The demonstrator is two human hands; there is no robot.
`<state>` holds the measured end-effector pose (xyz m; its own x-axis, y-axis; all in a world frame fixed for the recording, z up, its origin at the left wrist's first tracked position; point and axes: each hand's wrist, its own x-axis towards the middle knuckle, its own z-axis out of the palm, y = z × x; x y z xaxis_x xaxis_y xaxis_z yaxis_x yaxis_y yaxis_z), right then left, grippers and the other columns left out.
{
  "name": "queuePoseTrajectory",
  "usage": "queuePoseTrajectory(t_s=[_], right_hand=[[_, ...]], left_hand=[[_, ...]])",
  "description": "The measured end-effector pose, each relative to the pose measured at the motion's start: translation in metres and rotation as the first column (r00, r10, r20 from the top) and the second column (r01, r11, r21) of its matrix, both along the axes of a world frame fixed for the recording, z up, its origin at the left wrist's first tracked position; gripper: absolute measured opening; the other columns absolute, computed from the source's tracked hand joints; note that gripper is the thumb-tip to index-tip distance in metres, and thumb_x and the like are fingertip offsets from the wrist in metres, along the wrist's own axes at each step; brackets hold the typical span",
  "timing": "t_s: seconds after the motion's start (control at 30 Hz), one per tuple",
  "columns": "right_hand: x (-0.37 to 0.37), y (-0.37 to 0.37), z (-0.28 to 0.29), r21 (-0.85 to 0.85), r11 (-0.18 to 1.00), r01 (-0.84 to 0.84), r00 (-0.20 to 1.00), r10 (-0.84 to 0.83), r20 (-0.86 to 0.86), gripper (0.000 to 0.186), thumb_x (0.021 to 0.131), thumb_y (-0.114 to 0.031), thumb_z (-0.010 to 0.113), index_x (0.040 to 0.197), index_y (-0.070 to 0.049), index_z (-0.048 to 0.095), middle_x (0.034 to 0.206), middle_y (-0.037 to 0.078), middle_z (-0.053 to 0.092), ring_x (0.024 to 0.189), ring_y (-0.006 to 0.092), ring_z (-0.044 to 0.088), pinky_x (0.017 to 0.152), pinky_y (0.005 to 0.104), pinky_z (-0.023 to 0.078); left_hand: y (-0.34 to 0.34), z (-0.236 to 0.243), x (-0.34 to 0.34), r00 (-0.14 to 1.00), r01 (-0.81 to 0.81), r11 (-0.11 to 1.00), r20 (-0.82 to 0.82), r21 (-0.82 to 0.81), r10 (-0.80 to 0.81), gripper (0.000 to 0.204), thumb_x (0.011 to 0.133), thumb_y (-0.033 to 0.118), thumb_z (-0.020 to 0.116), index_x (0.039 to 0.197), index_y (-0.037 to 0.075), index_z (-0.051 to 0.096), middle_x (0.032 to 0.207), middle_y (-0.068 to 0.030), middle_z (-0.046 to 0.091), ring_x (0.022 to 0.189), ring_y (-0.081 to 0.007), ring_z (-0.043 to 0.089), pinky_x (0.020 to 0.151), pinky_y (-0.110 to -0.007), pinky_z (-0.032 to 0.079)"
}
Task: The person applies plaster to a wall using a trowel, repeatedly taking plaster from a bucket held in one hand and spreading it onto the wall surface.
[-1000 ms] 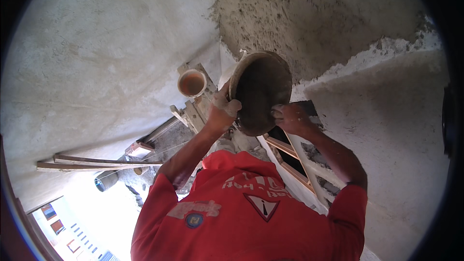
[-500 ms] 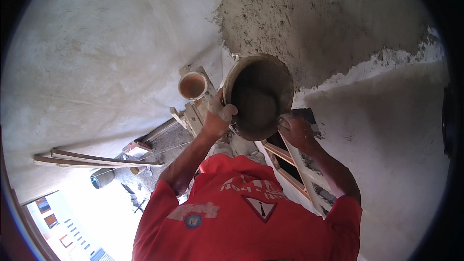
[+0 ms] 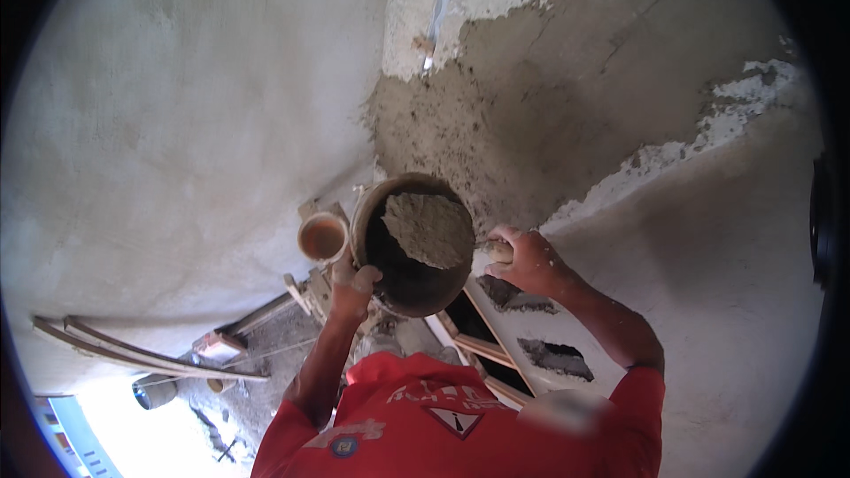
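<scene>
My left hand [image 3: 354, 290] is closed on the near left rim of a round, mortar-stained bucket [image 3: 361, 228], its thumb over the edge. My right hand [image 3: 524, 258] grips the handle of a trowel [image 3: 492, 253] at the bucket's right side. A thick heap of wet grey mortar [image 3: 429, 228] lies on the trowel over the bucket's mouth and hides the blade. The bucket's inside is dark, and its contents are hard to make out.
A small round pot [image 3: 323, 237] with a reddish inside sits on timber left of the bucket. Ahead, fresh plaster [image 3: 567, 97] covers part of the wall. Long boards [image 3: 150, 358] lie at the lower left. A wooden frame [image 3: 482, 350] stands below right.
My right hand has drawn the trowel up from inside the bucket, now loaded with mortar. The view has tilted upward, so the bucket appears lower and farther left. My left hand keeps its hold.
</scene>
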<state>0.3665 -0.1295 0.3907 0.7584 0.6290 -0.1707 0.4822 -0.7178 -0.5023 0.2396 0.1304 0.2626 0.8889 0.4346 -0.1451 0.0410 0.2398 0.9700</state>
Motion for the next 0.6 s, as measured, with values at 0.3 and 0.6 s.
queuePoseTrajectory(t_s=[0.3, 0.6], right_hand=[[0.029, 0.064, 0.207, 0.14, 0.961, -0.237, 0.969, 0.223, 0.107, 0.04, 0.081, -0.022, 0.071, 0.111, 0.001, 0.061, 0.086, 0.013, 0.066, 0.072, 0.018, 0.064, 0.064, 0.0331, 0.053], [0.121, 0.065, 0.216, 0.261, 0.914, 0.309, 0.95, -0.284, -0.128, 0.057, 0.083, -0.028, 0.071, 0.129, -0.002, 0.053, 0.079, 0.009, 0.062, 0.062, 0.0144, 0.059, 0.056, 0.0307, 0.053]], left_hand=[[0.035, -0.018, -0.019, 0.992, -0.122, 0.991, -0.027, 0.049, 0.123, 0.061, 0.066, 0.003, 0.051, 0.126, -0.005, 0.053, 0.106, -0.0101, 0.066, 0.093, -0.0178, 0.06, 0.084, -0.026, 0.047], [0.043, -0.058, -0.036, 0.984, -0.176, 0.982, 0.002, 0.075, 0.176, 0.061, 0.067, 0.005, 0.051, 0.127, -0.006, 0.053, 0.108, -0.0118, 0.065, 0.096, -0.02, 0.06, 0.085, -0.028, 0.048]])
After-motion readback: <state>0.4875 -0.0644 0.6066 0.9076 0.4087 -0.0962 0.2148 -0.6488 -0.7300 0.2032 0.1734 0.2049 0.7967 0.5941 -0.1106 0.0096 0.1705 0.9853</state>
